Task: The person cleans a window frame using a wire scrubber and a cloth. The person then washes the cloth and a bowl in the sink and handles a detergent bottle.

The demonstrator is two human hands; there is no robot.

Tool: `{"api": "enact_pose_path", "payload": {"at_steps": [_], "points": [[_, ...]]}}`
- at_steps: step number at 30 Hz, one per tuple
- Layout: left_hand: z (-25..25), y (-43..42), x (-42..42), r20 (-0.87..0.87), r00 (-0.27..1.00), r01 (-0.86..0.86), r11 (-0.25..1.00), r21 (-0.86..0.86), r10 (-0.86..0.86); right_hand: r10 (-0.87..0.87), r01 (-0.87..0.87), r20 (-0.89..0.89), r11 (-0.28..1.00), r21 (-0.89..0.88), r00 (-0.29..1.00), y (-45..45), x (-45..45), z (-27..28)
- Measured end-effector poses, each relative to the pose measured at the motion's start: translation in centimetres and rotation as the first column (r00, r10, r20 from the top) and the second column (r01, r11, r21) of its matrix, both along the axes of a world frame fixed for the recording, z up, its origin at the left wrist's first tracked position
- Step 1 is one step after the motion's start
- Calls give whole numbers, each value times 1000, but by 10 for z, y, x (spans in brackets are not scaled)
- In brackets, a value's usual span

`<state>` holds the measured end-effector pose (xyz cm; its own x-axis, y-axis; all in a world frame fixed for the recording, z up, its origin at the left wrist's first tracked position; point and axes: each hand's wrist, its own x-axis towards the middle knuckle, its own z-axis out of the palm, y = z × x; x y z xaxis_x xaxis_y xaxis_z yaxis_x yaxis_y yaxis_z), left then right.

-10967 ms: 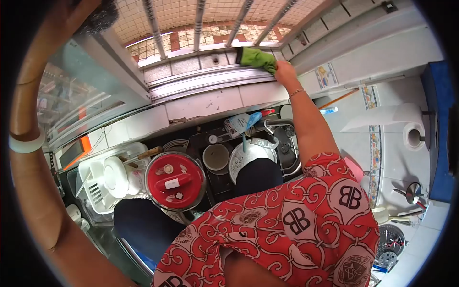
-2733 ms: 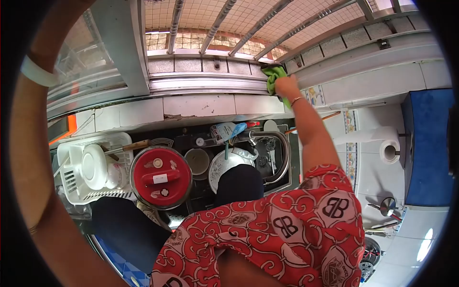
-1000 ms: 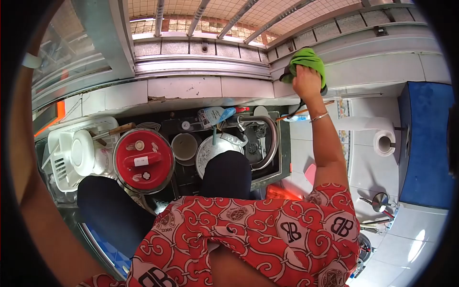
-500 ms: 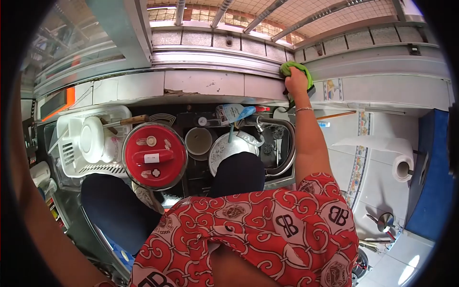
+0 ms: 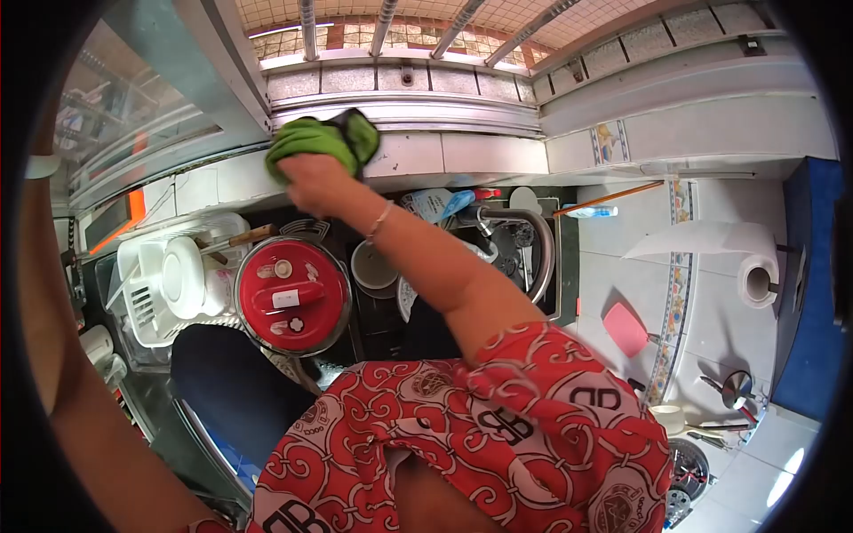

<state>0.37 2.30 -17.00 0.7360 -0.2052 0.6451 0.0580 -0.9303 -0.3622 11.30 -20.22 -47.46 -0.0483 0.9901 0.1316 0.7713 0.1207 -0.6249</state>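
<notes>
My right hand point(image 5: 315, 185) is closed on a green cloth point(image 5: 311, 147) with dark edging. The cloth is bunched against the tiled window ledge point(image 5: 409, 153), at the left end of the metal window track point(image 5: 409, 115). A thin bracelet circles my right wrist. My left arm point(image 5: 62, 391) reaches up along the left edge of the view, with a white band point(image 5: 42, 166) at its wrist; the hand itself is out of sight. Below my right hand sits a large pot with a red lid point(image 5: 293, 298).
A white dish rack point(image 5: 151, 306) with dishes stands left of the pot. A curved tap point(image 5: 542, 258) and bottles point(image 5: 435, 204) are at the sink. Metal bars point(image 5: 384, 27) cross the window. A paper roll point(image 5: 758, 280) and pink spatula point(image 5: 625, 329) are on the right. My knee point(image 5: 227, 391) is near the pot.
My right hand has swept the green cloth from the right end of the ledge to the left end. The arm now crosses over the sink. The view has shifted slightly.
</notes>
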Motion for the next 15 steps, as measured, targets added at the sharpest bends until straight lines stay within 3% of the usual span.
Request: {"api": "enact_pose_path", "payload": {"at_steps": [1,4,6,7,8,9,11,14,15], "points": [[2,-6,0,10,995,-96,992,83,95,-18,18,17,1000,-15,1000,-2,2,-6],[2,-4,-1,-24,1000,10,997,74,-8,-127,137,88,984,-113,988,-19,40,-13],[-3,-7,8,1,996,89,987,-132,-89,-223,245,163,960,-134,961,-52,110,-16],[-4,-10,11,17,992,124,964,-234,-123,-285,367,334,906,-213,898,-71,150,-17],[0,-16,11,-4,999,31,966,-257,-33,-288,321,448,947,2,846,-104,189,-12],[8,-25,8,-33,998,-68,960,-273,61,-483,572,406,809,-132,776,-121,224,-12],[8,-25,5,-16,988,-151,965,-213,152,-590,713,485,693,-105,645,-169,290,-21],[-1,-17,13,88,988,-126,992,-18,128,-667,840,580,540,-55,467,-147,275,-28],[0,-23,16,97,987,-132,991,37,128,-688,826,561,563,12,461,-140,251,-28]]}}
